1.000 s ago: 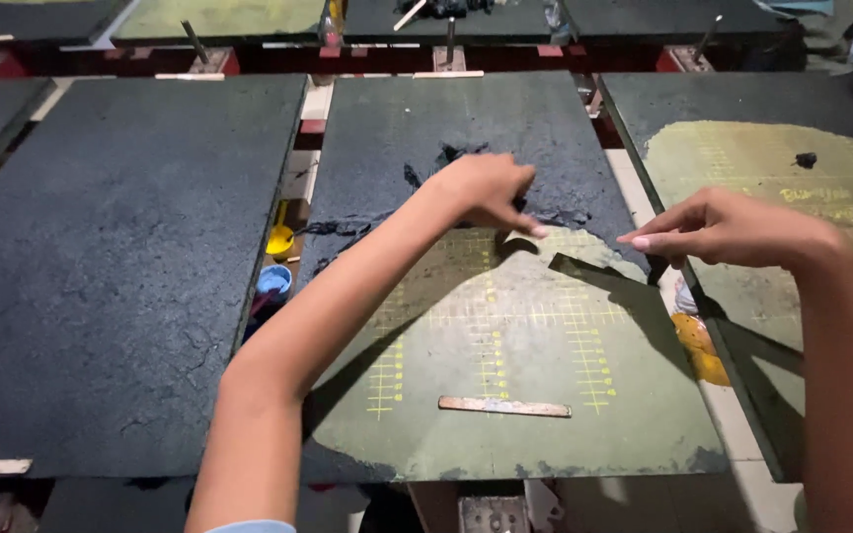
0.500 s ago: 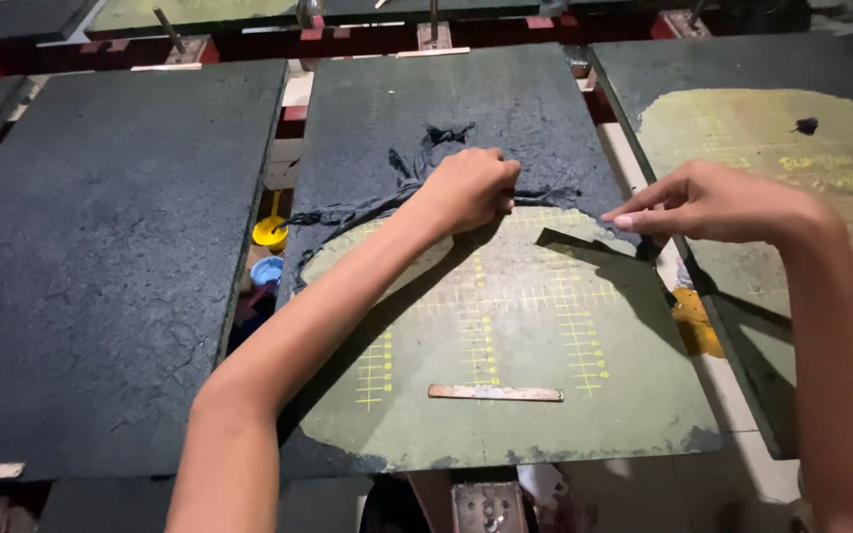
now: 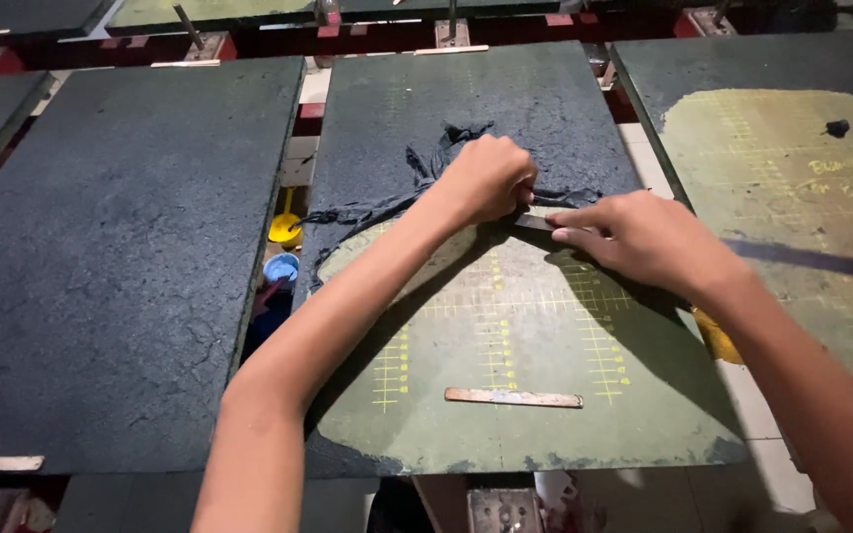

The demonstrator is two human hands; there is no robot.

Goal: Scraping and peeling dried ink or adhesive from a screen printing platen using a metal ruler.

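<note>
A: What are the 2 hands doing?

B: The left hand [image 3: 489,178] is fisted around the black peeling layer [image 3: 446,158], bunched at the middle of the centre board [image 3: 505,395]. The right hand [image 3: 644,240] is just right of it, fingers closed on a thin dark scraper [image 3: 535,223] pressed flat at the layer's edge.

A: Anything else?

B: 1 pale strip [image 3: 513,398] lies nearer; a yellow pot [image 3: 284,228] and a blue pot [image 3: 281,266] sit in the left gap.

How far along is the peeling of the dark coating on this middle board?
Done: the near half of the green gridded board is bare. In hand: left hand and right hand pull the black peeled film at its edge. Left: the board's far half remains coated.
</note>
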